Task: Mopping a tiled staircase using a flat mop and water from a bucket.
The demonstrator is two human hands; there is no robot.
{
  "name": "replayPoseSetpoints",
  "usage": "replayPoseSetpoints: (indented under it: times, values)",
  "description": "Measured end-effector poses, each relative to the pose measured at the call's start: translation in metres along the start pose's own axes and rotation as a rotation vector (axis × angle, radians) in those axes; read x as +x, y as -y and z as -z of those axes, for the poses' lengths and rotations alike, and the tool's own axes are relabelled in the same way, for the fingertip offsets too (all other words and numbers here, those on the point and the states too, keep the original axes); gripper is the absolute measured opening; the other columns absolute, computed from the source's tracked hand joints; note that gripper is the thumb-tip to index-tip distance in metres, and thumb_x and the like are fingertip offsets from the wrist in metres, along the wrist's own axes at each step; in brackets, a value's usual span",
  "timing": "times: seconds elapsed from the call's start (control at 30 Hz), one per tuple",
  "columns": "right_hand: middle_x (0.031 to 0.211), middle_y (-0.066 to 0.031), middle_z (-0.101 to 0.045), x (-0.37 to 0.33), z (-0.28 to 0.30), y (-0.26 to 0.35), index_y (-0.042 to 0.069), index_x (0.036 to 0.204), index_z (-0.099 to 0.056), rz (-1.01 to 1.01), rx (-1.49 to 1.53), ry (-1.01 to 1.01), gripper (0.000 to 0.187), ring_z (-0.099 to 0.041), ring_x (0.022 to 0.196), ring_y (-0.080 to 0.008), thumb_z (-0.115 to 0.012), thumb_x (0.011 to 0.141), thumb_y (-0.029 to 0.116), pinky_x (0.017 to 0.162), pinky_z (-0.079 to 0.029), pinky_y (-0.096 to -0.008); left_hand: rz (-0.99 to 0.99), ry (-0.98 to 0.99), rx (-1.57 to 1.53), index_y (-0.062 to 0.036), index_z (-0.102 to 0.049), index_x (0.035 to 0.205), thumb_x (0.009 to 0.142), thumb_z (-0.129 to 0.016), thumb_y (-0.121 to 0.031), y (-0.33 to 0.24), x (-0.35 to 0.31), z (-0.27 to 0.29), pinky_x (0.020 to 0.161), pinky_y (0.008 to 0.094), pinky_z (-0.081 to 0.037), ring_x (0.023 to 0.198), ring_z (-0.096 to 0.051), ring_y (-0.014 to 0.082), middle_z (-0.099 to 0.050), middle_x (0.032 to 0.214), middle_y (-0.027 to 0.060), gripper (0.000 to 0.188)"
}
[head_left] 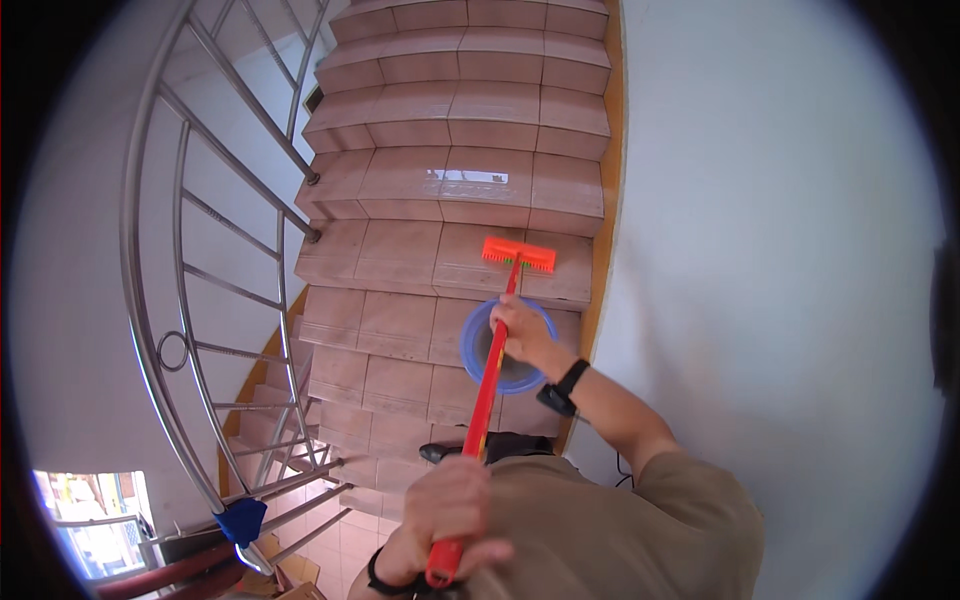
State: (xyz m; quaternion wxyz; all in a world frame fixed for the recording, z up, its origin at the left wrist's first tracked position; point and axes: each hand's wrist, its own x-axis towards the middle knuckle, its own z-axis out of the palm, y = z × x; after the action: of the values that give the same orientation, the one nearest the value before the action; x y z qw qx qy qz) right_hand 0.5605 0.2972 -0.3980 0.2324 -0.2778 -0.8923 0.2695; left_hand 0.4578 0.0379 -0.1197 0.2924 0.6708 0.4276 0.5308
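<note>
A long-handled scrub brush with a red pole runs from my body up to the stairs. Its orange head rests on a pinkish tiled step, with some green bristles showing beneath. My left hand is closed round the pole close to its lower end. Farther up, my right hand grips the pole just above a blue bucket. The bucket stands on a lower step, partly hidden by my right hand and the pole; what it holds looks dark and greyish.
Tiled stairs rise ahead, one step shining wet. A metal railing bends along the left, with a blue cloth at its lower end. A white wall borders the right. My dark shoe shows below the bucket.
</note>
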Motion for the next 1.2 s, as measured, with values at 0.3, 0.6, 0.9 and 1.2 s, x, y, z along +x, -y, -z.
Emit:
replayPoseSetpoints:
  times: [0.3, 0.6, 0.9, 1.2]
  values:
    - [0.102, -0.0156, -0.063, 0.003, 0.017, -0.004, 0.012, 0.084, -0.061, -0.111, 0.033, -0.064, 0.010, -0.062, 0.110, -0.0383, -0.068, 0.078, 0.016, 0.090, -0.053, -0.0460, -0.060, 0.039, -0.014, -0.0075, -0.051, 0.064, 0.082, -0.083, -0.036, 0.014, 0.015, -0.013, 0.072, 0.0442, -0.053, 0.062, -0.058, 0.0284, -0.054, 0.065, 0.0056, 0.047]
    - [0.105, -0.0162, -0.062, -0.026, 0.027, 0.035, 0.011, 0.084, -0.061, -0.118, 0.021, -0.033, 0.014, -0.063, 0.104, -0.0380, -0.071, 0.075, 0.016, 0.088, -0.054, -0.0467, -0.062, 0.078, -0.089, -0.0078, -0.050, 0.063, 0.081, -0.084, -0.045, -0.024, 0.015, -0.001, 0.070, 0.0441, -0.053, 0.064, -0.059, 0.0279, -0.056, 0.066, 0.0056, 0.053]
    - [0.093, -0.0123, -0.066, -0.006, 0.038, -0.007, 0.011, 0.082, -0.059, -0.256, 0.017, -0.081, 0.010, -0.063, 0.113, -0.0402, -0.068, 0.078, 0.009, 0.088, -0.054, -0.0462, -0.017, -0.016, -0.081, -0.0068, -0.050, 0.063, 0.087, -0.077, -0.037, 0.025, 0.020, -0.020, 0.074, 0.0444, -0.052, 0.063, -0.057, 0.0260, -0.054, 0.066, 0.0054, 0.047]
    - [0.092, -0.0116, -0.068, -0.038, 0.018, 0.032, 0.011, 0.084, -0.060, -0.191, 0.023, -0.227, 0.012, -0.065, 0.110, -0.0397, -0.070, 0.077, 0.008, 0.089, -0.054, -0.0452, 0.013, 0.025, -0.210, -0.0063, -0.048, 0.063, 0.086, -0.079, -0.040, -0.029, 0.016, -0.002, 0.073, 0.0434, -0.052, 0.063, -0.057, 0.0264, -0.053, 0.064, 0.0046, 0.051]
